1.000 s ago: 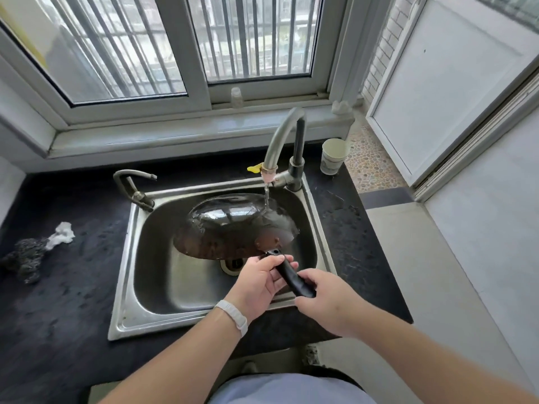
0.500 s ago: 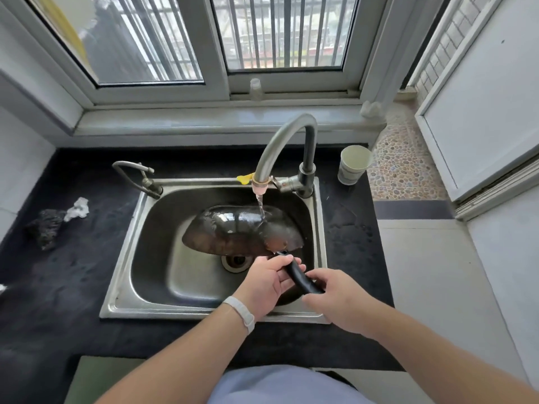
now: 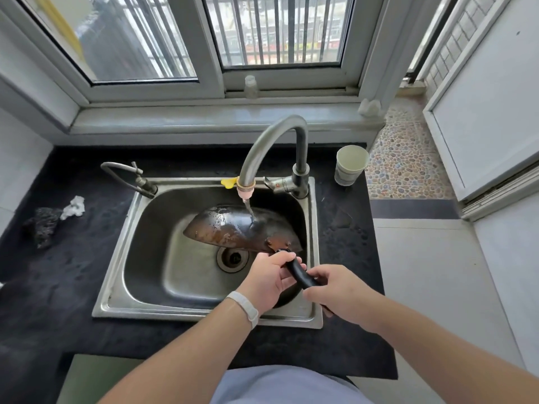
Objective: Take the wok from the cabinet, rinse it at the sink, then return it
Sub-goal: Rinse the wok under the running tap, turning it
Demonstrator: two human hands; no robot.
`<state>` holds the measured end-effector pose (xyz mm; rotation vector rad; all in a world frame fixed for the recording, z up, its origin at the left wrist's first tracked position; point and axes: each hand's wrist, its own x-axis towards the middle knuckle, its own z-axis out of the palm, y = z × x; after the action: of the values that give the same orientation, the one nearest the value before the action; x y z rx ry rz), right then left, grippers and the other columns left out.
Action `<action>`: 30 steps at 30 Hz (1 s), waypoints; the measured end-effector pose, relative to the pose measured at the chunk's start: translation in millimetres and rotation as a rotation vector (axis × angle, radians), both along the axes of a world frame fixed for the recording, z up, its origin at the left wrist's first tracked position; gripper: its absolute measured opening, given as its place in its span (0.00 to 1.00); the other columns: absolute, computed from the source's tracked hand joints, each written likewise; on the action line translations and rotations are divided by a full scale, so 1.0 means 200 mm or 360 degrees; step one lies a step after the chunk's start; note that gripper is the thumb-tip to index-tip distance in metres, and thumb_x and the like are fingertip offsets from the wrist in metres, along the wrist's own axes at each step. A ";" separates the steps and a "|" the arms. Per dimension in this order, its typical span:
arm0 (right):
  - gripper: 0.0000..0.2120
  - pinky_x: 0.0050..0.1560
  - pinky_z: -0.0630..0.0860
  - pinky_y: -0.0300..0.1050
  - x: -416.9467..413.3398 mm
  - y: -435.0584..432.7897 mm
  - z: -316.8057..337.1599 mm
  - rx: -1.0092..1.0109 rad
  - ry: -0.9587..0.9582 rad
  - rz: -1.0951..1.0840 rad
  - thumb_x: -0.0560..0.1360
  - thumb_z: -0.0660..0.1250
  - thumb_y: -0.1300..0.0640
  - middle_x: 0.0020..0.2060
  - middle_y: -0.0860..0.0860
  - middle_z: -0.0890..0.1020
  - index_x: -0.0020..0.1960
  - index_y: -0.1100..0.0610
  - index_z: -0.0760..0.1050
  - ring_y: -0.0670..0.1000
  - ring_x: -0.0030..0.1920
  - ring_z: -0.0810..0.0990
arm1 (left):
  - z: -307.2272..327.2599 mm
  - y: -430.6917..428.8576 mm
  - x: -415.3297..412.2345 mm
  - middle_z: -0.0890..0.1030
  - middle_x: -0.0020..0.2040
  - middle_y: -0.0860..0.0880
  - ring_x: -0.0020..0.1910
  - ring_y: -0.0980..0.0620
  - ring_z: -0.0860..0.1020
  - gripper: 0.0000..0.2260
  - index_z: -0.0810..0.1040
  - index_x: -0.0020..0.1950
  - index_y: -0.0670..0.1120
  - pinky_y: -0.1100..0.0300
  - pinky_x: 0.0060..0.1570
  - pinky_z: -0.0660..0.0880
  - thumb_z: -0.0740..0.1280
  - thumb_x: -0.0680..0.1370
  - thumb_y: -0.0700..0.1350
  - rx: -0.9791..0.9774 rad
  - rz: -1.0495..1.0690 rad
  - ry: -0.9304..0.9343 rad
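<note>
A dark, rust-stained wok (image 3: 233,228) hangs upside down and tilted inside the steel sink (image 3: 122,258), its outer bottom facing up. Water runs from the curved faucet (image 3: 271,141) onto the wok's right side. The black handle (image 3: 300,274) points toward me. My left hand (image 3: 267,279), with a white wristband, grips the handle close to the wok. My right hand (image 3: 339,293) holds the handle's near end.
A small side tap (image 3: 125,173) stands at the sink's back left. A dark scrubber (image 3: 43,224) and a crumpled white paper (image 3: 74,207) lie on the black counter at left. A paper cup (image 3: 350,164) sits at back right. The drain (image 3: 233,258) is uncovered.
The wok has turned further over and tilted, showing more rusty underside. The camera view has shifted, so the sink sits more central. Both hands stay on the handle.
</note>
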<state>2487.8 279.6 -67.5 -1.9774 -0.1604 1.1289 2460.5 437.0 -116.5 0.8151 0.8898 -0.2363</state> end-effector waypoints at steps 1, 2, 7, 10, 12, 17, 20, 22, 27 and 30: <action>0.07 0.28 0.72 0.35 0.00 0.00 0.00 -0.0001 0.0006 0.0000 0.75 0.70 0.60 0.33 0.52 0.76 0.53 0.55 0.80 0.43 0.24 0.74 | 0.00 0.00 0.00 0.80 0.45 0.37 0.43 0.41 0.83 0.10 0.71 0.58 0.35 0.49 0.43 0.83 0.65 0.78 0.33 -0.0002 -0.0012 -0.0007; 0.08 0.27 0.72 0.34 -0.01 0.01 0.00 -0.0009 0.0009 0.0002 0.75 0.69 0.60 0.33 0.52 0.76 0.54 0.56 0.80 0.43 0.24 0.74 | 0.00 0.01 0.00 0.80 0.44 0.37 0.43 0.41 0.83 0.07 0.71 0.55 0.36 0.49 0.44 0.83 0.65 0.78 0.33 -0.0006 -0.0020 -0.0010; 0.06 0.31 0.74 0.40 -0.05 0.07 0.02 -0.0060 0.0025 -0.0016 0.75 0.69 0.59 0.35 0.53 0.78 0.52 0.53 0.80 0.48 0.28 0.75 | -0.01 0.02 -0.02 0.77 0.47 0.39 0.42 0.44 0.81 0.20 0.69 0.61 0.38 0.54 0.37 0.81 0.73 0.74 0.36 0.0064 0.0026 0.0018; 0.07 0.32 0.75 0.41 -0.07 0.13 0.02 -0.0113 0.0023 -0.0003 0.75 0.69 0.58 0.37 0.54 0.78 0.53 0.55 0.79 0.48 0.30 0.76 | -0.03 0.03 -0.03 0.76 0.48 0.39 0.41 0.45 0.79 0.18 0.68 0.57 0.41 0.56 0.36 0.80 0.72 0.74 0.34 0.0141 0.0095 -0.0006; 0.08 0.33 0.76 0.41 -0.09 0.17 0.03 -0.0133 0.0039 -0.0025 0.75 0.69 0.57 0.37 0.54 0.78 0.54 0.55 0.79 0.49 0.31 0.76 | -0.04 0.04 -0.03 0.75 0.45 0.40 0.39 0.47 0.78 0.15 0.67 0.54 0.42 0.55 0.37 0.79 0.70 0.74 0.33 0.0185 0.0120 -0.0038; 0.12 0.41 0.79 0.49 -0.10 0.27 0.06 -0.0272 -0.0133 0.0069 0.74 0.68 0.47 0.36 0.52 0.82 0.51 0.54 0.80 0.53 0.36 0.80 | -0.05 0.13 -0.04 0.74 0.41 0.41 0.36 0.47 0.76 0.13 0.67 0.52 0.42 0.52 0.39 0.78 0.68 0.74 0.32 0.0236 0.0051 -0.0107; 0.11 0.50 0.80 0.48 -0.06 0.31 0.08 -0.0280 -0.0271 0.0072 0.77 0.66 0.44 0.41 0.46 0.85 0.51 0.48 0.82 0.48 0.44 0.83 | -0.05 0.18 -0.05 0.75 0.41 0.41 0.37 0.47 0.76 0.13 0.67 0.53 0.41 0.53 0.39 0.77 0.68 0.74 0.32 0.0253 0.0033 -0.0122; 0.11 0.53 0.79 0.45 0.00 0.32 0.07 -0.0296 -0.0454 0.0099 0.79 0.65 0.45 0.45 0.44 0.84 0.56 0.47 0.81 0.46 0.47 0.82 | -0.05 0.20 -0.06 0.75 0.40 0.41 0.36 0.48 0.77 0.13 0.67 0.53 0.41 0.55 0.36 0.78 0.68 0.74 0.32 0.0232 0.0047 -0.0134; 0.22 0.61 0.71 0.43 0.24 0.38 -0.01 -0.0342 -0.0893 0.0262 0.80 0.64 0.49 0.65 0.51 0.77 0.72 0.54 0.72 0.50 0.63 0.76 | -0.07 0.25 -0.08 0.75 0.37 0.43 0.29 0.51 0.77 0.14 0.69 0.56 0.39 0.59 0.32 0.77 0.68 0.73 0.31 0.0237 0.0027 -0.0131; 0.23 0.69 0.67 0.46 0.39 0.46 -0.03 -0.0306 -0.1148 0.0409 0.80 0.64 0.50 0.70 0.50 0.73 0.73 0.55 0.70 0.52 0.70 0.71 | -0.06 0.29 -0.09 0.75 0.36 0.44 0.29 0.52 0.76 0.13 0.69 0.55 0.39 0.58 0.33 0.77 0.68 0.74 0.31 0.0255 -0.0040 -0.0144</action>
<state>2565.0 372.3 -72.7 -2.5175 -0.7197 0.5398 2443.3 495.8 -129.1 0.9785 0.8207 -0.1501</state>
